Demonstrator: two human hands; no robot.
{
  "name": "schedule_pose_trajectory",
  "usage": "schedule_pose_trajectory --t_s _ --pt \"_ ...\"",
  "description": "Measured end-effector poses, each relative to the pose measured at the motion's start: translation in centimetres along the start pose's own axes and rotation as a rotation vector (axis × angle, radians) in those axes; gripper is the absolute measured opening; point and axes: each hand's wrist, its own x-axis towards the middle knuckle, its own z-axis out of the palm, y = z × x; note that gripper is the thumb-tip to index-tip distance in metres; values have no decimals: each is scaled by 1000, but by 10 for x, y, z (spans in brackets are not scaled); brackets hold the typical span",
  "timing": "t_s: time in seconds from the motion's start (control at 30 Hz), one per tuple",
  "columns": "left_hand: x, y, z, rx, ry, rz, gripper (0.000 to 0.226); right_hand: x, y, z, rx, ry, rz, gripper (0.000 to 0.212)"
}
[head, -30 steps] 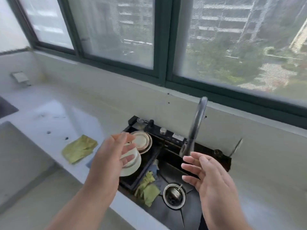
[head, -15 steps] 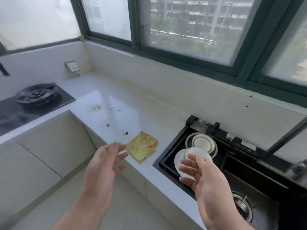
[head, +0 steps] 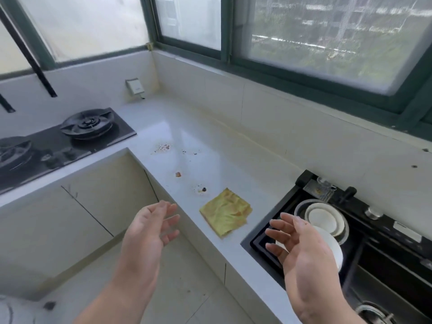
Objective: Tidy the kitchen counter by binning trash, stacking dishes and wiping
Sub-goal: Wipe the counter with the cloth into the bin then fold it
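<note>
Yellow cloth (head: 225,212) lies flat near the front edge of the pale bench (head: 233,155), between scattered crumbs (head: 163,147) and a black sink (head: 261,242) holding stacked white dishes (head: 323,218). The left hand (head: 149,232) and right hand (head: 301,249) hover in front, both empty with fingers spread, the right partly hiding a white plate (head: 333,249). A gas hob (head: 86,125) sits at far left below the windows (head: 327,43).
</note>
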Motion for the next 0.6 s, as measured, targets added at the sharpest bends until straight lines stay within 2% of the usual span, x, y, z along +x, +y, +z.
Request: schedule_pose_trajectory --t_s 0.13,0.33,0.5,0.6 --pt "12 3 21 -34 10 32 18 22 -6 -5 -11 -18 4 27" --pt "21 -10 48 -39 -30 -33 22 41 -22 -9 -14 4 0 28" --pt "49 1 60 13 -96 -35 26 51 -31 0 19 74 -13 27" --pt "72 9 75 39 -193 -63 24 47 -33 0 9 160 -112 26"
